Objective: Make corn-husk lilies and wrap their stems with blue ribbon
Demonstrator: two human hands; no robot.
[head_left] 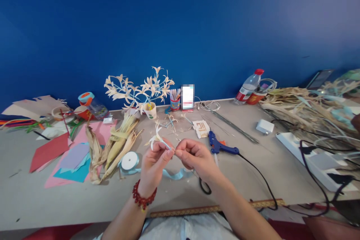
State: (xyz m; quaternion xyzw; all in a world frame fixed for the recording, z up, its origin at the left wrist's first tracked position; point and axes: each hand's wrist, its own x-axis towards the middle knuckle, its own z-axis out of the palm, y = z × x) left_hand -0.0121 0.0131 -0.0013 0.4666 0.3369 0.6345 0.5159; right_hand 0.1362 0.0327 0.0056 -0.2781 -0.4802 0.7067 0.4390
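My left hand [157, 161] is closed in a pinch on a small pale corn-husk flower [155, 137] with a blue-wrapped stem [166, 144]. My right hand [195, 156] meets it fingertip to fingertip, pinching at the stem's lower end; the exact contact is hidden by the fingers. Under the hands, light blue ribbon [176, 175] trails over the table from a ribbon roll [130, 161] on the left. Just right of my right hand lies a blue glue gun [222, 146]. Black scissor handles [205, 186] show partly below the right wrist.
Dried corn husks [115, 150] and coloured paper [49, 152] lie left. Finished husk flowers stand in a paper cup [150, 111] near the wall, beside a phone [188, 96]. Metal wires [236, 126], a bottle [249, 88] and a corded power strip [306, 159] are right. A ruler [194, 210] lies along the front edge.
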